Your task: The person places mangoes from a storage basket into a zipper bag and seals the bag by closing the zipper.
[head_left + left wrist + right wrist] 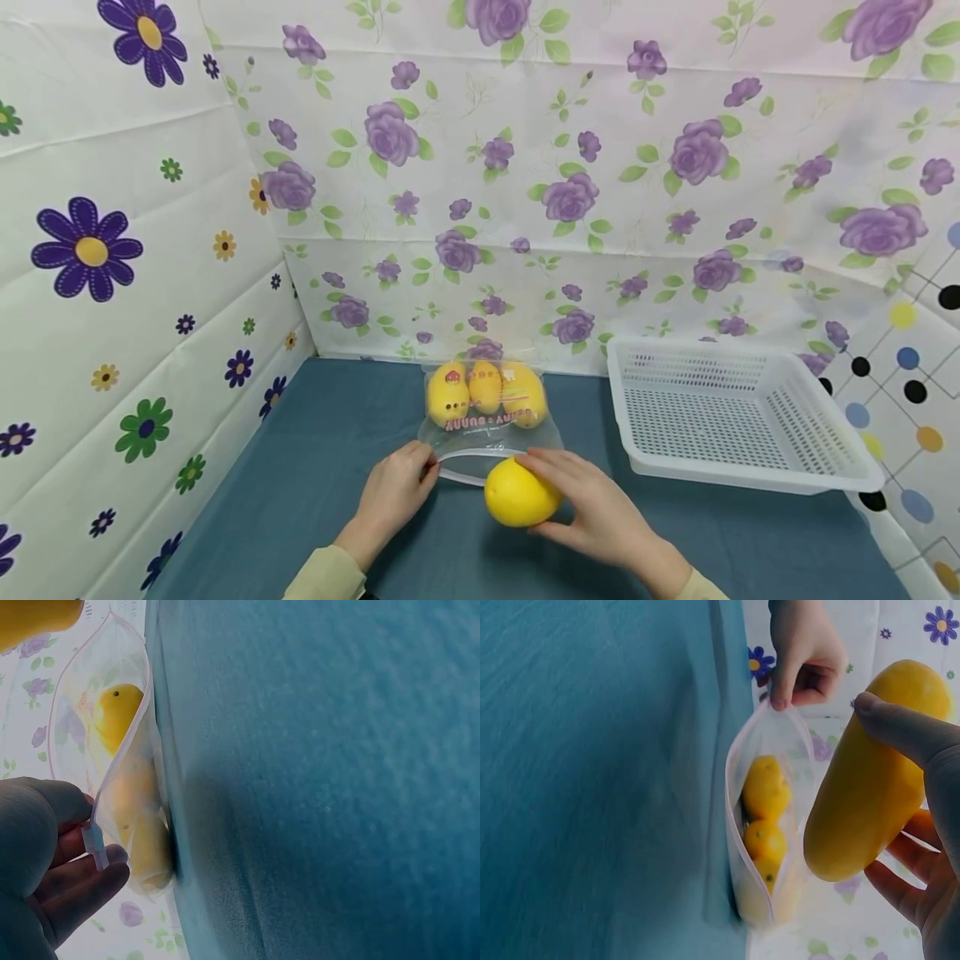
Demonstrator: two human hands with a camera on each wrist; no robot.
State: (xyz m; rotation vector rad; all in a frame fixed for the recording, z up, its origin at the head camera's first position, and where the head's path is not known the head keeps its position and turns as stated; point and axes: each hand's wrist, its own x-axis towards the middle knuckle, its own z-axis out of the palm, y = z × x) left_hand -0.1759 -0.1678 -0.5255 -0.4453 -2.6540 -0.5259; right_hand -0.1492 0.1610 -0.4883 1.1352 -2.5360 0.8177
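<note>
My right hand (592, 504) holds a smooth, elongated yellow fruit (521, 493), mango-like in shape, thumb on one side and fingers on the other. The fruit is above the cloth, at the near edge of a clear zip bag (487, 438). The corner of the bag's mouth is pinched by my left hand (397, 490), beside a small zip slider (94, 844). That mouth gapes toward me, its pale rim (730, 780) bowed apart. Inside lie three yellow fruits (486, 387) side by side, partly covered by printing on the bag.
A white perforated plastic basket (750, 475) stands on the right of the blue cloth-covered table (300, 467). Flowered sheets (480, 208) hang behind and on the left, and a dotted one (915, 358) on the right.
</note>
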